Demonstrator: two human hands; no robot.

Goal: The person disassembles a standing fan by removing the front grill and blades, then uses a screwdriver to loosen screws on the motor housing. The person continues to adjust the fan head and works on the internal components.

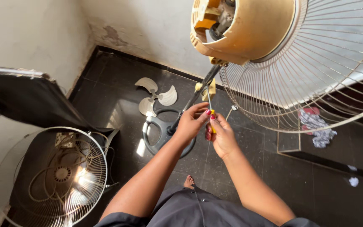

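Observation:
A standing fan rises before me, its cream motor housing open at the back and its wire rear guard spreading to the right. The dark pole runs down to a round dark base on the floor. My right hand grips a yellow-handled screwdriver whose thin shaft points up toward the housing. My left hand pinches the top of the handle with its fingertips, just beside the pole.
A cream three-blade fan propeller lies on the dark tiled floor behind the base. A detached wire guard with coiled cable sits at lower left against a black cloth. A crumpled rag lies at right. Walls close the corner.

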